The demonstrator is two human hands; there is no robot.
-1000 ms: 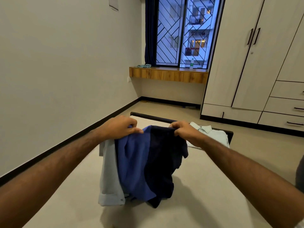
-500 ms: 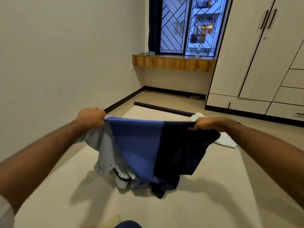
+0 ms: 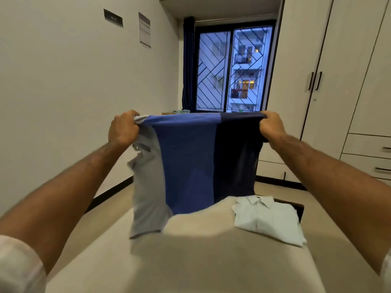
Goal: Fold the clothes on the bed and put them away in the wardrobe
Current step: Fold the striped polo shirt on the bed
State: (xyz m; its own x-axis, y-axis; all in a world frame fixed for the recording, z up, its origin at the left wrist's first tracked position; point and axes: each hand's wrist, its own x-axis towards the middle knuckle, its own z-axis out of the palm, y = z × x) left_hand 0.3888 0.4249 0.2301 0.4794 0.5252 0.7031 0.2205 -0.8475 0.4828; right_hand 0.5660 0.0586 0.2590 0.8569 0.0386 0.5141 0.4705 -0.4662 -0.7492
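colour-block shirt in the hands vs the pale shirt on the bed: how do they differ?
The colour-block shirt hangs unfolded in the air, gripped at its top edge by the left hand and right hand; the pale shirt lies folded on the bed, untouched. The first has grey, blue and navy panels; the second is one light colour. Both are still outside the wardrobe.

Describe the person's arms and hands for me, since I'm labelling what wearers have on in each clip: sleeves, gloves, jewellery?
Both forearms are bare from elbow to wrist. A white sleeve is pushed up at the left elbow, and a sliver of white sleeve edge shows at the right. The left hand and right hand are gloveless; no watch, ring or bracelet is visible.
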